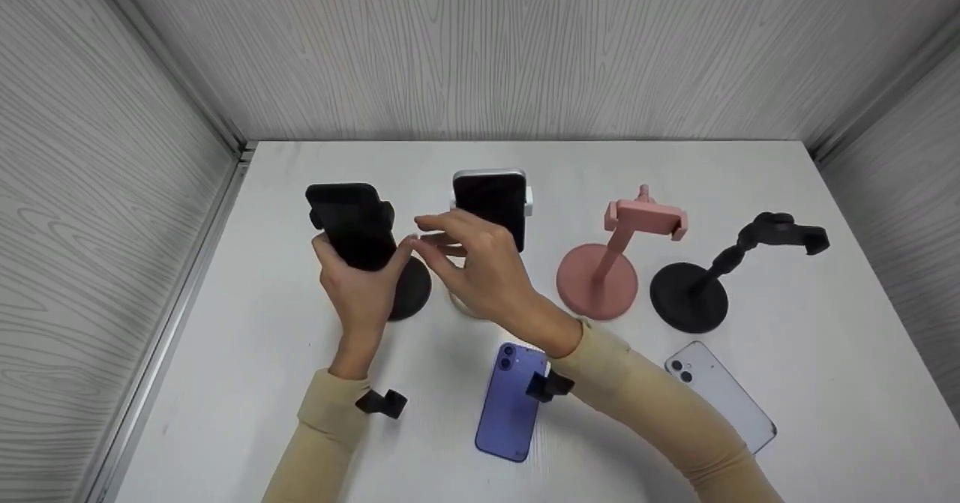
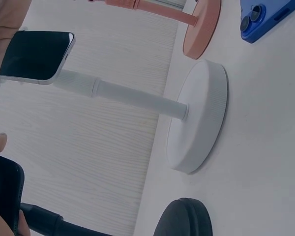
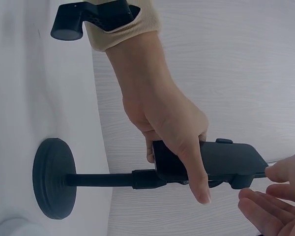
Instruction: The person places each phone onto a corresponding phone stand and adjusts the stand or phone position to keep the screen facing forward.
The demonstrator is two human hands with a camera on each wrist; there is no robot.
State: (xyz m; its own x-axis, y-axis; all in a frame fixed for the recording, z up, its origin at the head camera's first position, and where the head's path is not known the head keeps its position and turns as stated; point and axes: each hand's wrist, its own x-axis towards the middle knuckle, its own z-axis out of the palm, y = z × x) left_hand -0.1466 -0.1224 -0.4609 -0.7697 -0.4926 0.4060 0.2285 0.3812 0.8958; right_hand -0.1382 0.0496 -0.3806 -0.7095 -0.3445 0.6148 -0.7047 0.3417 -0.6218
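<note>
Four stands in a row on the desk (image 1: 247, 353); the work in hand is at the leftmost, a black stand (image 1: 414, 289) with a round base. Its black phone (image 1: 349, 222) sits upright in the clamp (image 3: 242, 181), screen toward the person, clamp pieces visible at both long edges. Left hand (image 1: 356, 285) holds the phone's lower end, thumb along the right edge, fingers round the left; low placement probably steadies the phone while leaving the clamp and upper part free. Left forearm runs in from the near side, almost straight toward far, hand roughly in line with it. Right hand (image 1: 487, 270) holds nothing visible: grip moderately wide, fingers loosely bent, thumb apart from them. It lies beside the phone's right edge near the clamp; contact cannot be told. Right forearm slants from near right to far left, presumably to reach the clamp from the side without covering the screen. To the right, a white stand (image 2: 142, 101) carries a phone with a pale frame (image 1: 491, 196), screen likewise facing near. Farther right, a pink stand (image 1: 615, 248) and another black stand (image 1: 688, 297) hold no phone. Blue phone (image 1: 506, 405) and white phone (image 1: 716, 387) lie back-up on the near side, likely within easy reach.
</note>
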